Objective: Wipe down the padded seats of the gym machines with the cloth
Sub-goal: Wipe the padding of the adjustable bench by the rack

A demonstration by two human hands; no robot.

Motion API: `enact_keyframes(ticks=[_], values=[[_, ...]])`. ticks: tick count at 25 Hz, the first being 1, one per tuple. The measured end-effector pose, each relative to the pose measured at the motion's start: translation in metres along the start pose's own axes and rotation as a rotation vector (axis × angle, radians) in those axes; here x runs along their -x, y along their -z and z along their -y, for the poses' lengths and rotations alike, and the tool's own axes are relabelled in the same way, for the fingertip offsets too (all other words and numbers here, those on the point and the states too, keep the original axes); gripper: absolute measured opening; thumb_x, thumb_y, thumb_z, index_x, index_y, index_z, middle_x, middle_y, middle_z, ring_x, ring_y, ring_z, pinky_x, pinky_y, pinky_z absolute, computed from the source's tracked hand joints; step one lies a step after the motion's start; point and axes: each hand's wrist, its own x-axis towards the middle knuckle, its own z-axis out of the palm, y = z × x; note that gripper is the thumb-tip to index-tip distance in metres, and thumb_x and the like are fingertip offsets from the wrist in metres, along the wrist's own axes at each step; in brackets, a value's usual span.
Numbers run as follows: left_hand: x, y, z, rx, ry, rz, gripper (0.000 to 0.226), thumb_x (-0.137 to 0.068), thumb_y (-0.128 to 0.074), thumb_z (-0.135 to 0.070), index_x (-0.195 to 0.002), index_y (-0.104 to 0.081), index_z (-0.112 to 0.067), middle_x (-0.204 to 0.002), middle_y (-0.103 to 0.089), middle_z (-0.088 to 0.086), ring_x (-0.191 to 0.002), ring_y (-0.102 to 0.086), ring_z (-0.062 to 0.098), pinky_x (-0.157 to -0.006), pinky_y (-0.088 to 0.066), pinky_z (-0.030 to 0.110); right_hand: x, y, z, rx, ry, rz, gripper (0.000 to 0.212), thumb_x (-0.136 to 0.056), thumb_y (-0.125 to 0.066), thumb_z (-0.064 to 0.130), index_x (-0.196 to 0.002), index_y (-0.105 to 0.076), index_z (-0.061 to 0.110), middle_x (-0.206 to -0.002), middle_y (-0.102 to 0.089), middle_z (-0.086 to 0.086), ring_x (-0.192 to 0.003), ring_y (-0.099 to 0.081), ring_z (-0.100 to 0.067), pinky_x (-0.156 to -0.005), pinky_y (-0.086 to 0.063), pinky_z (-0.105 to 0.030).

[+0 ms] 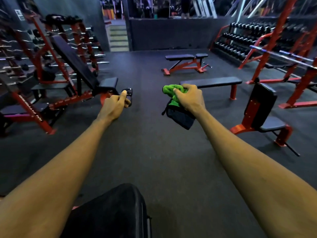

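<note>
Fuzzy green cloth (173,93), smooth black bench pad (211,81), glossy red-painted metal frame (264,54), matt rubbery floor (154,143).

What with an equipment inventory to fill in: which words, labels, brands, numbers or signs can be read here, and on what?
Nothing reads clearly.
White sign on the dark left wall: too blurred to read.
White lettering along the red steel bench frame: too blurred to read.
Green cloth in the right hand: no print visible.
Small dark object in the left hand: no marking legible.

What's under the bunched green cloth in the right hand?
A dark fabric piece hangs below the bunched green cloth; the right hand hides where they join.
</note>
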Motion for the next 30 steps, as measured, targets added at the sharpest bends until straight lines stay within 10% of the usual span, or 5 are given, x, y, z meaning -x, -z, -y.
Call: enact_keyframes(ticks=[7, 17, 30], values=[[-0.072, -0.036, 0.017, -0.035, 0.075, -0.035, 0.060, -0.108, -0.030, -0.043, -0.096, -0.077, -0.007, -0.091, -0.073, 0.010, -0.092, -0.065, 0.020, -0.065, -0.042, 0.019, -0.090, -0.043, -0.034, -0.007, 0.016, 0.092, 0.026, -0.091, -0.064, 0.040, -0.102, -0.074, 0.020, -0.089, -0.067, -0.002, -0.089, -0.064, -0.022, -0.076, -0.048, -0.030], [-0.259, -0.053, 0.075, -0.017, 0.162, -0.143, 0.068, -0.106, -0.025, -0.053, -0.083, -0.077, -0.016, -0.079, -0.074, 0.003, -0.089, -0.070, 0.022, -0.094, -0.050, 0.038, -0.285, -0.142, -0.027, 0.007, 0.129, 0.200, 0.028, -0.091, -0.064, 0.043, -0.104, -0.074, 0.020, -0.099, -0.073, -0.008, -0.097, -0.067, -0.029, -0.085, -0.054, -0.037], [-0.468, -0.056, 0.138, -0.101, 0.317, -0.239, 0.064, -0.107, -0.030, -0.048, -0.087, -0.077, -0.010, -0.076, -0.072, 0.002, -0.088, -0.069, 0.021, -0.082, -0.042, 0.028, -0.530, -0.281, -0.033, -0.076, 0.249, 0.330, 0.025, -0.091, -0.063, 0.041, -0.100, -0.073, 0.020, -0.088, -0.064, -0.003, -0.094, -0.064, -0.030, -0.080, -0.050, -0.035]])
